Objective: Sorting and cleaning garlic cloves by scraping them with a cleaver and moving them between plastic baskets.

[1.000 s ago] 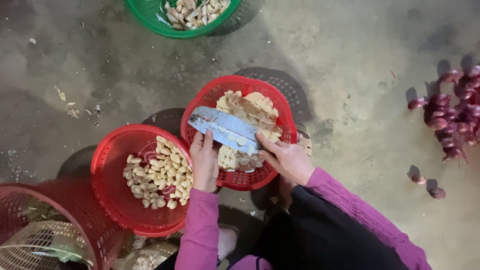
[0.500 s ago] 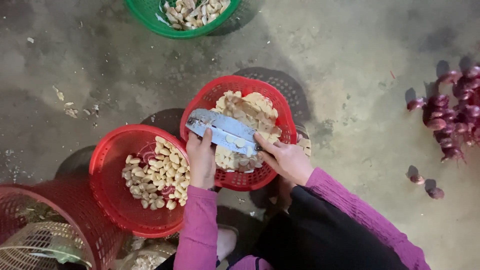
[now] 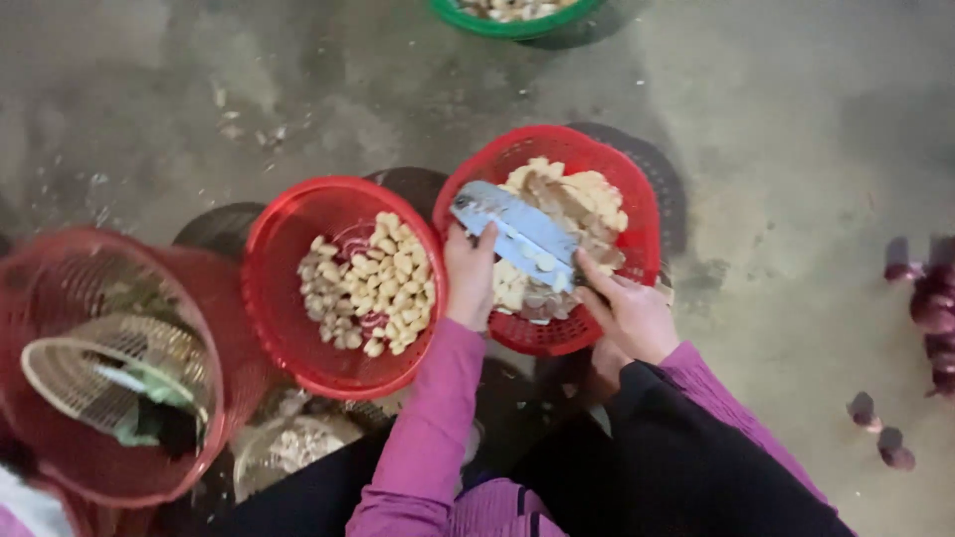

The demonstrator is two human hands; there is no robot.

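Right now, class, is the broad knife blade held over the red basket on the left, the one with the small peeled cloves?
No: both hands, left hand and right hand, hold the knife blade over the right red basket of larger pale pieces.

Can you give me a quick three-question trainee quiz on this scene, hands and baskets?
1. Which hand grips the broad knife blade by its handle end: left or right?
2. True or false: the red basket beside the left hand holds small pale peeled pieces.
3. Over which container is the blade held?
A. the green basket
B. the red basket of larger pale chunks
C. the bare concrete floor

Key:
1. Right; the left hand steadies the blade's other end.
2. True.
3. B.
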